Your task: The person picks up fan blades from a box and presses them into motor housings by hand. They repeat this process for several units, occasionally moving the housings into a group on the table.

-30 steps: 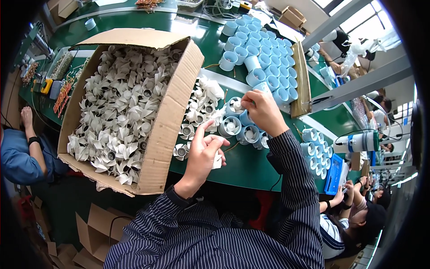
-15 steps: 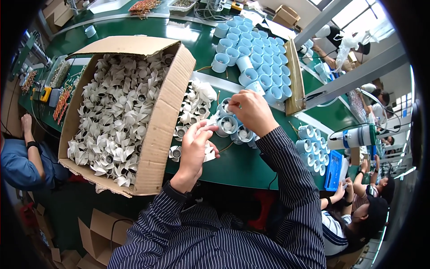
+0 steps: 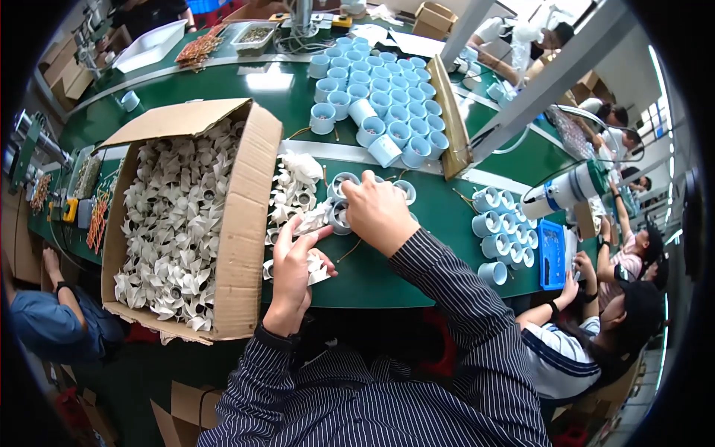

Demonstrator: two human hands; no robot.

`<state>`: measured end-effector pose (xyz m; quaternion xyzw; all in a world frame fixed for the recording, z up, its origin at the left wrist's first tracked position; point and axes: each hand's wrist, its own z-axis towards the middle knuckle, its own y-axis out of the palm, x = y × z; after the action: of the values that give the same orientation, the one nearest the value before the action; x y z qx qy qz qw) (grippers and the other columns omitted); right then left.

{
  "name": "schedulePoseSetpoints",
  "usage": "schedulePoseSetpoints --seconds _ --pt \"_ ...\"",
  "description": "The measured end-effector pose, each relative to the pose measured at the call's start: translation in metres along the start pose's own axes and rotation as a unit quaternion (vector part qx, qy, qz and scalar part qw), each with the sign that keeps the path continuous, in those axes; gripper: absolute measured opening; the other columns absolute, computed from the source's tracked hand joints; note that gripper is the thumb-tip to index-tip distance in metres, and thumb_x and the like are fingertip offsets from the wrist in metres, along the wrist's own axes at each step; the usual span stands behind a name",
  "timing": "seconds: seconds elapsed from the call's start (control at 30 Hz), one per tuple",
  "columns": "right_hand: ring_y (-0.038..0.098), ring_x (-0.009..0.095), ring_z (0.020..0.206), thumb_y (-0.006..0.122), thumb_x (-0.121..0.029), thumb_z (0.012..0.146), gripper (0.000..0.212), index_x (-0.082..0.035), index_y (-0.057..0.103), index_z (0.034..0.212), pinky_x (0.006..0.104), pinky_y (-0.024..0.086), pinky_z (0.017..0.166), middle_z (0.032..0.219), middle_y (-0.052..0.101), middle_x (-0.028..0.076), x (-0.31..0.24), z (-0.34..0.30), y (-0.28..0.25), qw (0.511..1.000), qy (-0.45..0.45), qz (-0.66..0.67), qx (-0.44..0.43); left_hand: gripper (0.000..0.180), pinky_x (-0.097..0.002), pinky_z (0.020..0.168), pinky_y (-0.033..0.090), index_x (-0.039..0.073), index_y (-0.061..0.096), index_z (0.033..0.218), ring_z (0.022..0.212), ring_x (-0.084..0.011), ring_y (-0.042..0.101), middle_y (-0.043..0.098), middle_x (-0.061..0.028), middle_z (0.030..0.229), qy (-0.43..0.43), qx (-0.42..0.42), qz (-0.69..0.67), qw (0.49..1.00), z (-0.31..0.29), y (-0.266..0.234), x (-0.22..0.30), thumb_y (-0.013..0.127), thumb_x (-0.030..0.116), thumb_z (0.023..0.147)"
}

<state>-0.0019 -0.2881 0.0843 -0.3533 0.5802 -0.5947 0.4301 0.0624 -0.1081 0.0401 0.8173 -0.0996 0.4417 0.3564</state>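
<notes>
My left hand [image 3: 293, 277] is raised beside the open carton, its fingers partly curled round a white fan impeller [image 3: 319, 270]. Loose white impellers [image 3: 287, 195] lie in a heap just beyond it. My right hand [image 3: 381, 214] reaches down over a small group of light-blue cups, thumb and forefinger pinched together at the rim of one blue cup [image 3: 339, 217]. Whatever sits in that pinch is hidden by the fingers. Another blue cup [image 3: 344, 183] stands just beyond the fingertips, and one more cup [image 3: 405, 192] shows to the right of the hand.
A large cardboard box [image 3: 249, 223] full of white impellers stands at left. Many blue cups [image 3: 387, 151] fill the far middle, against a wooden board [image 3: 450, 123]. More cups [image 3: 491, 273] and a blue tray [image 3: 552, 255] are at right. Co-workers sit on both sides.
The view has turned, so the box and cups appear shifted. My right hand has come down over the near cups, covering some. My left hand still holds a white impeller.
</notes>
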Motion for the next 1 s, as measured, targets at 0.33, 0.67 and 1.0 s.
schedulePoseSetpoints --seconds 0.33,0.67,1.0 --pt "0.076 0.037 0.082 0.069 -0.017 0.093 0.011 -0.006 0.072 0.093 0.048 0.062 0.071 0.09 0.071 0.017 0.045 -0.045 0.0 0.999 0.026 -0.017 0.042 0.077 -0.0373 0.055 0.061 -0.013 0.023 0.166 0.057 -0.0205 0.066 0.065 -0.0319 0.145 -0.012 -0.029 0.03 0.999 0.006 0.0 -0.004 0.057 0.018 0.104" --pt "0.074 0.038 0.09 0.074 -0.02 0.091 0.017 -0.013 0.079 0.105 0.0509 0.06 0.078 0.1 0.073 0.016 0.128 -0.114 -0.016 0.98 0.195 -0.019 0.021 0.073 -0.0368 0.056 0.061 -0.014 0.031 0.163 0.057 -0.0203 0.066 0.063 -0.0276 0.151 -0.024 -0.04 0.056 0.997 0.006 0.009 -0.015 0.054 0.02 0.104" --pt "0.075 0.033 0.088 0.075 -0.021 0.095 0.022 -0.013 0.079 0.115 0.0453 0.061 0.077 0.109 0.075 0.012 0.138 -0.147 -0.025 0.967 0.209 0.043 0.142 0.074 -0.0373 0.058 0.061 -0.015 0.032 0.162 0.059 -0.0196 0.067 0.06 -0.0273 0.155 -0.057 -0.09 0.053 0.993 0.002 0.033 -0.028 0.058 0.02 0.102"
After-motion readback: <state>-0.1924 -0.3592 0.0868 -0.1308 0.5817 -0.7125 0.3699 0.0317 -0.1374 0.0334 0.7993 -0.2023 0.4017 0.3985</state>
